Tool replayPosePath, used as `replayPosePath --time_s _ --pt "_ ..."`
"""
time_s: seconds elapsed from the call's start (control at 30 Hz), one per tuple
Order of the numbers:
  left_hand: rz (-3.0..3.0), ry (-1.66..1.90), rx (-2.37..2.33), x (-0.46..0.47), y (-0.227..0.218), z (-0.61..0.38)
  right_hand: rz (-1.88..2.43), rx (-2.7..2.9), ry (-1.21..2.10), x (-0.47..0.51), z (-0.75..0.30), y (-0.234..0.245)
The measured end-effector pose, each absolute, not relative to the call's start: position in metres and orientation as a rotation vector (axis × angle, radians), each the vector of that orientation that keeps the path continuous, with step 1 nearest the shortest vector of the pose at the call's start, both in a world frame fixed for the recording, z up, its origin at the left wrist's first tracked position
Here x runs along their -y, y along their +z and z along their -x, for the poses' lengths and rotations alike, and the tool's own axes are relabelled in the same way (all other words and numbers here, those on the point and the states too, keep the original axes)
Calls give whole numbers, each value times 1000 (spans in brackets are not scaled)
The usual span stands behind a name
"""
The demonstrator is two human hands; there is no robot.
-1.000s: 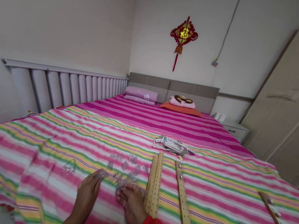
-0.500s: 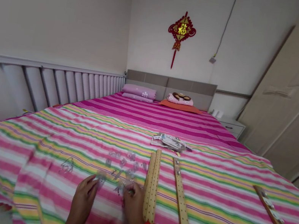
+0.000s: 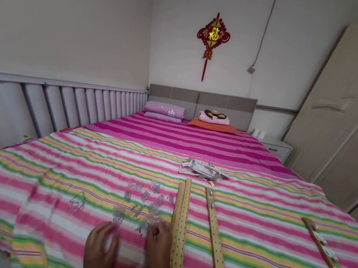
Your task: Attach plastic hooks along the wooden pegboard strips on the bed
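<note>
Both my hands rest low on a striped bedsheet (image 3: 253, 221). My left hand (image 3: 100, 252) is curled, its fingers closed round a small clear plastic piece, blurred by motion. My right hand (image 3: 158, 250), in a red sleeve, has its fingertips pinched on small clear pieces at the near edge of a scatter of clear plastic clips (image 3: 145, 197). Just right of my right hand lies a pair of perforated wooden strips (image 3: 179, 222); a single one (image 3: 215, 242) lies further right.
A pile of small packets (image 3: 200, 169) sits mid-bed. A wooden strip with clips fitted (image 3: 332, 265) lies at the right edge. A wire bit (image 3: 77, 201) lies to the left. Pillows (image 3: 165, 109), a headboard, a nightstand (image 3: 275, 147), a wardrobe and a padded side rail surround the bed.
My hands drew back toward me from the clip scatter, the left hand curling shut around a clear piece. The view shifted slightly rightward.
</note>
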State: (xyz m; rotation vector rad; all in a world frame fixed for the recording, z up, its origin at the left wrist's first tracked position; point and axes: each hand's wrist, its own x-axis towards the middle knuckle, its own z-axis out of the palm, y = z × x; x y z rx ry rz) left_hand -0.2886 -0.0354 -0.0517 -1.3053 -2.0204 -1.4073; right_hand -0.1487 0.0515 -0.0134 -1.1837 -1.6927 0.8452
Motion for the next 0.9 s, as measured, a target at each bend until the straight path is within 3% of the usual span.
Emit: replayPosePath --time_s 0.2,0.37,0.9 --pt "1478 -1413 2062 12 -46 256 1231 1606 1059 -50 150 -20" --pt "1449 -1501 2105 1 -43 256 1137 1562 1047 -49 143 -8" --pt "1500 -1486 2106 7 -71 258 1409 2096 446 -37 128 -7"
